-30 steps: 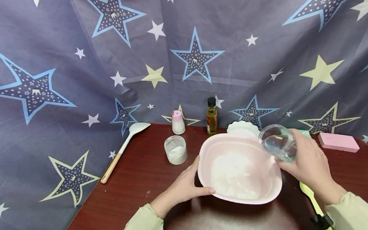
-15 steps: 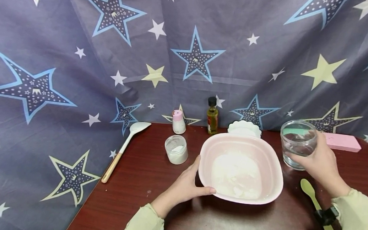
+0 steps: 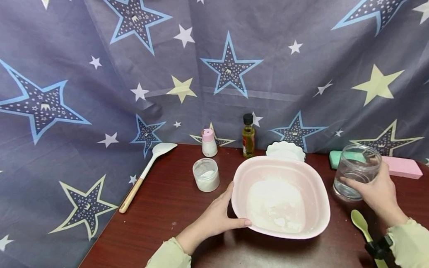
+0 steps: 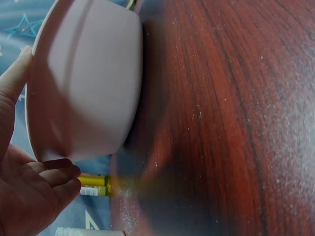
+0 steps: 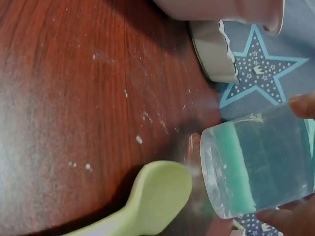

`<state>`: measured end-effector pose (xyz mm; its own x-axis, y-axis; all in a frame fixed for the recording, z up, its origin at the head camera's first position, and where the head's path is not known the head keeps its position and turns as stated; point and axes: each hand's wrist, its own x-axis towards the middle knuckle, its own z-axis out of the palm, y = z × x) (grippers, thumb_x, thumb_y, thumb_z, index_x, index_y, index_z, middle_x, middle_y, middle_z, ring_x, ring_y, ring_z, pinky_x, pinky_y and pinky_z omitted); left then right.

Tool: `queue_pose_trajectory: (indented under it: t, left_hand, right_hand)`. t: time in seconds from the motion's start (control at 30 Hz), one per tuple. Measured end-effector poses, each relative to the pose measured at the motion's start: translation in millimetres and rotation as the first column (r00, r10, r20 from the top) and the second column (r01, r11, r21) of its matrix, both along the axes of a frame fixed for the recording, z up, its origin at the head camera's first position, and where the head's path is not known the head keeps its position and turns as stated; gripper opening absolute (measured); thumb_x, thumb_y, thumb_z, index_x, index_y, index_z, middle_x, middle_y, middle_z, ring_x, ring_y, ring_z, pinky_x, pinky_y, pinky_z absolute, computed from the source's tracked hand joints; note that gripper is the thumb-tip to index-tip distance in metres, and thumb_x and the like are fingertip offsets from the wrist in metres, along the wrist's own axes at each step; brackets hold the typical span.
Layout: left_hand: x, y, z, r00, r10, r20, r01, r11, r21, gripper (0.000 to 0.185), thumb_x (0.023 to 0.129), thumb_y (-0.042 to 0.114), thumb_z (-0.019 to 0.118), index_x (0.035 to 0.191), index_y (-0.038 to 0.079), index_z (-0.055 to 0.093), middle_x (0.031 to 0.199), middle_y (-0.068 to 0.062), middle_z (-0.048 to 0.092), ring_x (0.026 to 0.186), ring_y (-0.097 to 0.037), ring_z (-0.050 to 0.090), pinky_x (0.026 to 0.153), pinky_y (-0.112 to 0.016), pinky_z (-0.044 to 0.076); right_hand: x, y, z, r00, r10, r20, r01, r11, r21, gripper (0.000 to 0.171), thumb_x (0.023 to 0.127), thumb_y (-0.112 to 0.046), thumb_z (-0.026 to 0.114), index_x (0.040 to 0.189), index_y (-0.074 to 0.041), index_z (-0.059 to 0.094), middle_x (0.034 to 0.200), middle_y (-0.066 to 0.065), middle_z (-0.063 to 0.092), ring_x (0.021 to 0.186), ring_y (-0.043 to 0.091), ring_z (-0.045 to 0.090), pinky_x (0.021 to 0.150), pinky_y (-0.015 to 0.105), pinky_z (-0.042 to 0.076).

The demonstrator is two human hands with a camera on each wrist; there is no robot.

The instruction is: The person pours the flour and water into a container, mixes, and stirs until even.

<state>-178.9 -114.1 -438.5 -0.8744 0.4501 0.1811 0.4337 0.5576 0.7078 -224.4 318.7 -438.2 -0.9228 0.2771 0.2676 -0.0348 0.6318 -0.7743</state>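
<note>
A pink bowl (image 3: 241, 181) with white flour and wet lumps in it stands on the dark red table (image 3: 164, 213). My left hand (image 3: 218, 217) grips its near left rim, thumb over the edge; the left wrist view shows the bowl (image 4: 83, 83) from below with my left hand (image 4: 29, 187) against it. My right hand (image 3: 376, 191) holds a clear glass jar (image 3: 355, 171) upright on the table, right of the bowl, with a little water at the bottom. The jar (image 5: 261, 162) fills the right wrist view, where fingertips (image 5: 302, 105) curl round it.
A green spoon (image 3: 369, 242) lies near my right wrist. Behind the bowl stand a small white jar (image 3: 206, 175), a pink-capped bottle (image 3: 209, 142), an oil bottle (image 3: 248, 136) and a white scalloped dish (image 3: 285, 149). A wooden-handled spoon (image 3: 144, 174) rests left; green and pink blocks (image 3: 402, 167) far right.
The right hand tipped the jar over the bowl, then drew it back right, turned it upright and lowered it to the table. The left hand stayed on the bowl.
</note>
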Motion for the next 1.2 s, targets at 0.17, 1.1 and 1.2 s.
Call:
queue_pose_trajectory:
  t: [0.17,1.1,1.2]
  left_hand:
    - [-0.6,0.7,-0.4,1.0,-0.001,-0.004,0.001,1.0,-0.001,0.114,0.074,0.047,0.082,0.156,0.005,0.015,0.157,-0.014,0.027,0.141,-0.023,0.031,0.111,-0.046,0.031]
    - [-0.5,2.7,-1.1,1.0,0.009,0.012,-0.009,1.0,0.005,0.115,0.073,0.049,0.082,0.156,0.006,0.015,0.157,-0.013,0.028,0.14,-0.022,0.033,0.11,-0.046,0.032]
    - [-0.7,2.0,-1.5,1.0,0.013,0.009,-0.013,1.0,0.002,0.115,0.073,0.049,0.082,0.156,0.005,0.015,0.157,-0.014,0.028,0.14,-0.023,0.034,0.11,-0.046,0.033]
  right_hand:
    - [-1.4,5.2,-5.7,1.0,0.001,0.019,0.0,0.999,-0.039,0.11,0.077,-0.034,0.083,0.153,-0.004,0.01,0.139,0.038,0.035,0.121,0.059,0.035,0.096,0.069,0.03]
    - [64.6,21.6,4.3,0.987,0.116,0.112,-0.154,0.889,0.432,0.064,0.088,-0.032,0.07,0.124,0.015,0.047,0.117,0.042,0.05,0.102,0.058,0.049,0.076,0.066,0.038]
    - [78.8,19.8,7.0,0.981,0.11,0.16,-0.173,0.868,0.465,0.058,0.087,-0.034,0.071,0.115,0.013,0.054,0.11,0.039,0.056,0.093,0.055,0.055,0.068,0.063,0.042]
